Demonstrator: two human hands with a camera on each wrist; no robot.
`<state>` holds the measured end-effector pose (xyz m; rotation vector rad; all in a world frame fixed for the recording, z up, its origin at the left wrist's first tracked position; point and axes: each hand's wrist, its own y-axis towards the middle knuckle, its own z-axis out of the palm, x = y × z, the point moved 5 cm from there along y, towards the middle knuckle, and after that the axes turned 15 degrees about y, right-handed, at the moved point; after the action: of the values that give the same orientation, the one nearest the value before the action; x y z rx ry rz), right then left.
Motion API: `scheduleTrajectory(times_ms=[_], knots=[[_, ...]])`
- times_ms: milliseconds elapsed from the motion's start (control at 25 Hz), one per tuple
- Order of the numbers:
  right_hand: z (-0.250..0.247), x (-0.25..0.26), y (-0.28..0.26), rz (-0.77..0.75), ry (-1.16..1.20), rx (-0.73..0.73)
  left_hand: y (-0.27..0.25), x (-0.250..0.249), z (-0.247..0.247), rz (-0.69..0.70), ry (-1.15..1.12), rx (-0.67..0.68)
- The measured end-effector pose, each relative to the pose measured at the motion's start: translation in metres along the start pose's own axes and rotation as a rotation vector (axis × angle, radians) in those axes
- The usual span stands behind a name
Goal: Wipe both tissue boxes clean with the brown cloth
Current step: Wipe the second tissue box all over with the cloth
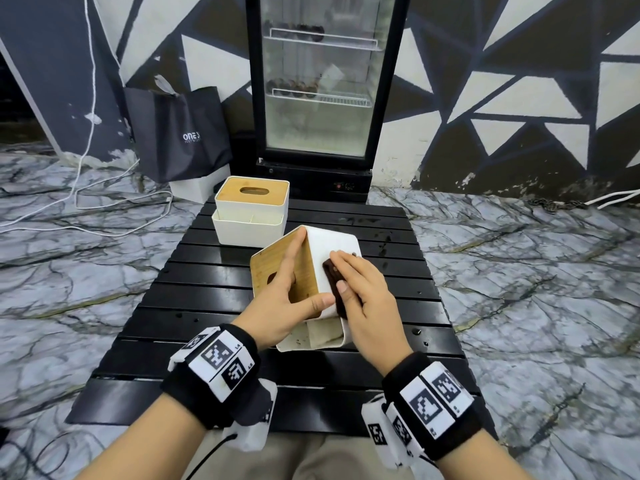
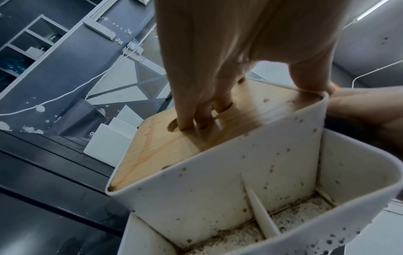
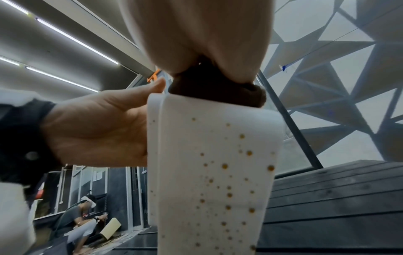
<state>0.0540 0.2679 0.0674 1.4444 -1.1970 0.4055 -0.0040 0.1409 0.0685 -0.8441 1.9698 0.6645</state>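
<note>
Centrally, a black slatted table fills the head view. On it, mid-frame, the near tissue box lies tipped, brown-speckled; the second tissue box stands upright just above-left. The left hand grips its wooden lid, fingers hooked into the slot. The right hand presses the brown cloth flat against its white side.

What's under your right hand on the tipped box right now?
The brown cloth lies under the right hand, pressed on the white side of the tipped tissue box. The hand covers most of the cloth, so stains beneath cannot be seen.
</note>
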Motion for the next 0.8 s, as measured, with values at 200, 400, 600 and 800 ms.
scheduleTrajectory(times_ms=[200,400,600,800], knots=[[0.003,0.009,0.015,-0.082,-0.012,-0.002,0.001,0.0,0.005,0.028,0.011,0.03],[0.005,0.007,0.014,-0.075,-0.022,-0.04,0.002,0.003,0.004,0.016,0.006,0.031],[-0.002,0.01,0.03,-0.069,-0.016,-0.029,0.005,0.002,0.008,0.049,0.013,0.054],[-0.002,0.007,0.023,-0.037,-0.02,-0.049,0.006,0.003,0.007,0.035,0.009,0.064]])
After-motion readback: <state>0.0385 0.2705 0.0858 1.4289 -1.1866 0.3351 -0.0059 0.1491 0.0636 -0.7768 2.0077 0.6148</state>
